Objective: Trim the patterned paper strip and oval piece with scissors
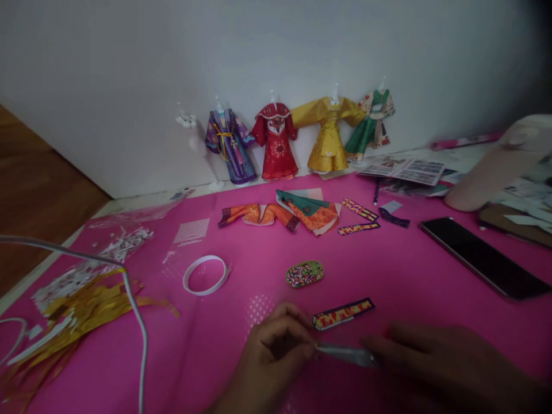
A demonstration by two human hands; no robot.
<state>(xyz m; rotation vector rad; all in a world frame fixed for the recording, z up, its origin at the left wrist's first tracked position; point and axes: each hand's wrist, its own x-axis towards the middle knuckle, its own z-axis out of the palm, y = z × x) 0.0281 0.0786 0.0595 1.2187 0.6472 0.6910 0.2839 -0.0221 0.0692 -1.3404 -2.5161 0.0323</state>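
My left hand (278,345) is low in the middle of the view, thumb and forefinger pinched together. At the fingertips shows a tiny yellowish bit, too small to name. My right hand (435,362), dark and blurred, grips a pointed metal tool (347,353); whether it is scissors or tweezers I cannot tell. Its tip reaches to my left fingertips. Just beyond them lies a patterned strip (344,314) in yellow and red with a dark border. Farther back sits a small oval tray (305,274) of many-coloured beads.
Several doll dresses on stands, one a red dress (276,144), line the wall. An orange doll jacket (259,216) lies before them. A white tape ring (207,275) and gold fabric scraps (86,310) are left, crossed by a cable (137,322). A phone (483,256) lies right.
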